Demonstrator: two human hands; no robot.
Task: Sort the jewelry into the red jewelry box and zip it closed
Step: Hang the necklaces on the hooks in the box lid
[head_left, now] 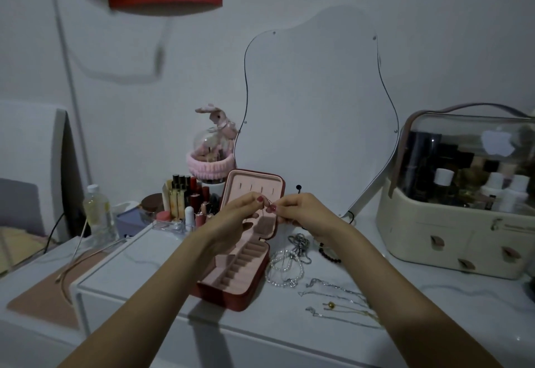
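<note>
While both forearms reach in from the bottom corners of the frame, the two hands meet at centre, raised in front of the open lid of the red jewelry box (231,286). Left hand (231,217): fingers curled, thumb and forefinger pinched together on a thin chain (263,213). Right hand (301,210): also curled, thumb and forefinger pinching the same chain just beside the left fingertips. A short length of chain hangs down between the hands; what clasp or pendant it carries is too small to tell.

Box sits on the white tabletop (139,275), centre of frame, lid upright and facing the camera, pink lining showing. Lower tray holds a row of ring slots and a bare square compartment at its left.

Right of the box, on the tabletop: a pearl strand (282,269) lying just beside the box wall, a dark metal chain heap (301,244) above it, a dark bead bracelet (328,253) further right, and several fine chains (338,301) spread toward lower right, one with a small gold bead.

Behind the box at centre left, a clear organiser of lipsticks (185,199). Wavy-edged mirror (315,113) leans against the wall. Cream cosmetics case (463,194) at right edge. Plastic bottle (97,211) at left.
</note>
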